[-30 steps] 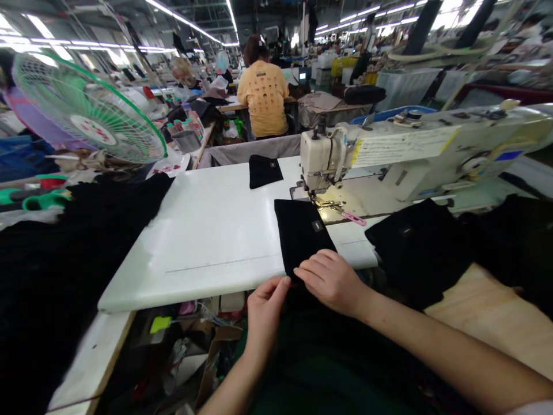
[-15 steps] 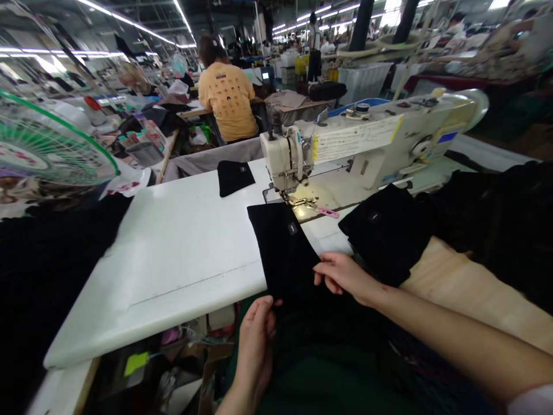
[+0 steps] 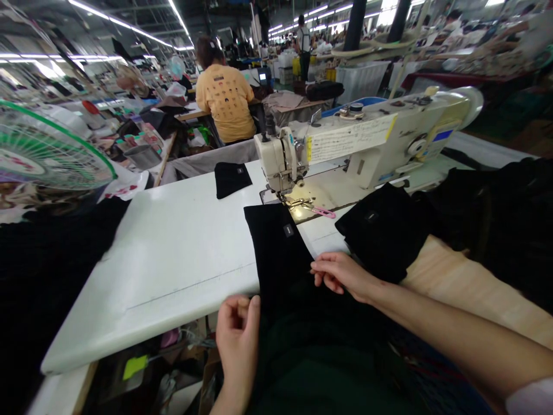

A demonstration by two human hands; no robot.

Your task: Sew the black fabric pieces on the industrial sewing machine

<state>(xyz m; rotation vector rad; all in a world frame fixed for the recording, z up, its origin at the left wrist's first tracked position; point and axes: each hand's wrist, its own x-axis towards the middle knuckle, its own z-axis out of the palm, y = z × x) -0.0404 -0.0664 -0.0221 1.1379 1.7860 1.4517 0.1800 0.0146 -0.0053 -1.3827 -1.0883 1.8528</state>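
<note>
A black fabric piece (image 3: 276,248) with a small grey label lies on the white sewing table (image 3: 181,259) and hangs over its near edge, just in front of the sewing machine (image 3: 345,144). My right hand (image 3: 341,275) pinches the piece's right edge near the table edge. My left hand (image 3: 237,325) grips the lower left edge of the same cloth, below the table edge, fingers curled.
A second black piece (image 3: 231,177) lies at the table's far side. Black fabric piles sit at the left (image 3: 47,276) and right (image 3: 389,230), the right one beside a wooden board (image 3: 470,294). A green fan (image 3: 47,150) stands left. A person in a yellow shirt (image 3: 227,101) sits with their back turned.
Both hands have moved apart along the cloth's near edge: the left dropped below the table edge, the right shifted right. The view turned so the table sits further right.
</note>
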